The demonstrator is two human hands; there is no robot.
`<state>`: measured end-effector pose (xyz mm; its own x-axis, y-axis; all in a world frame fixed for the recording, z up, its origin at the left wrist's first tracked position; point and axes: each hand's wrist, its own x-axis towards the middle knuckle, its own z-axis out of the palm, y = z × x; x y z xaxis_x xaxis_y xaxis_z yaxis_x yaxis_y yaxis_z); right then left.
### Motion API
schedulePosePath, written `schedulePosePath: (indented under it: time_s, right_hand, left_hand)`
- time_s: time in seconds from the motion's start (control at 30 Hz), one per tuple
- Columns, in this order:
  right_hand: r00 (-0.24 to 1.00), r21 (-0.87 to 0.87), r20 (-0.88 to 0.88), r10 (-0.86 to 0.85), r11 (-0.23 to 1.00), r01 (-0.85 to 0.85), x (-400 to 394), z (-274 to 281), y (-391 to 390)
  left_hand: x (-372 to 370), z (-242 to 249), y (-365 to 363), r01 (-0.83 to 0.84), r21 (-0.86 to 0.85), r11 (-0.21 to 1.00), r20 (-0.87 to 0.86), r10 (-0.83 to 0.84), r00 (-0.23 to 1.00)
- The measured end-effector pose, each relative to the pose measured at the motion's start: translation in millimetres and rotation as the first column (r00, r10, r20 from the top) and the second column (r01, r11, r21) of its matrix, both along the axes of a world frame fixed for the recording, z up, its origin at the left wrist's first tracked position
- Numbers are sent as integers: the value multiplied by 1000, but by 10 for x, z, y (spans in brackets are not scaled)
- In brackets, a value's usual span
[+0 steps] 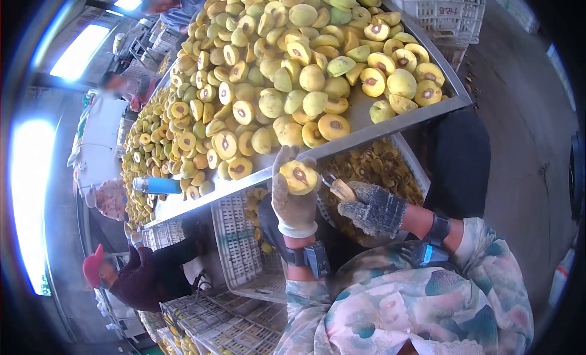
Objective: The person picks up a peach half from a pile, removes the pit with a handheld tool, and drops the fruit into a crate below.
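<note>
My left hand (295, 210), in a cream work glove, is closed around a yellow peach half (299, 178). Its cut face is turned up, with brown at the pit cavity. My right hand (375, 210), in a dark grey knitted glove, grips a pitting tool with a wooden handle (343, 191). The tool's metal end points at the peach half, just to its right. Directly beyond my hands, many halved peaches (299, 80) are heaped on a metal-rimmed table (360, 133). Below the rim, a bin (415, 166) holds brownish-yellow peach scraps.
A blue bottle (161, 185) lies on the table at the left. White plastic crates (238, 245) stand below my left arm, and others (448, 16) are stacked at the far right corner. A person in a red cap (93, 266) and several other people are along the table's left side.
</note>
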<state>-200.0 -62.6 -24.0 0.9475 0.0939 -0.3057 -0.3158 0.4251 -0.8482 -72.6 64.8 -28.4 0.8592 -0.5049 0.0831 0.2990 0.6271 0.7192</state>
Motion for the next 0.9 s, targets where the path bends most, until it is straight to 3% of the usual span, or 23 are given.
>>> schedulePosePath:
  time_s: [0.07, 0.13, 0.27, 0.33, 0.43, 0.53, 0.6, 0.73, 0.87, 0.9]
  right_hand:
    - [999, 17, 33, -32, 999, 31, 7, 9, 8]
    - [993, -60, -93, 78, 995, -84, 18, 76, -47]
    - [992, -106, -109, 66, 991, -78, 24, 1, -15]
    - [996, -276, 81, -39, 959, 60, 37, -135, 47]
    - [998, -260, -38, -44, 965, 33, 50, -169, 62]
    - [997, -258, -42, -63, 965, 50, 50, -153, 66]
    - [998, -327, -9, -60, 944, 54, 56, -235, 89]
    - [997, -470, 45, -64, 879, 77, 31, -267, 135]
    - [985, -293, 159, -69, 949, 114, -19, -196, 116]
    - [999, -165, 27, -18, 986, 22, -30, -129, 68]
  left_hand:
    - [-4, -36, -6, 87, -61, 994, -45, -90, 995]
    - [-38, -37, -30, 171, -126, 977, -86, -182, 979]
    - [-137, -41, -92, 89, 23, 996, -99, -87, 991]
    - [-155, -96, -90, 61, 64, 996, -86, -55, 995]
    - [-172, -172, -84, 24, 154, 988, -7, -23, 1000]
    - [-248, -142, -109, -36, 189, 981, -60, 48, 997]
    - [-280, -141, -129, -121, 315, 941, 37, 115, 993]
    - [-344, -133, -192, -158, 266, 951, -26, 171, 985]
    - [-368, -105, -180, -118, 337, 934, -48, 142, 989]
    - [-366, -79, -188, -81, 350, 933, -37, 100, 994]
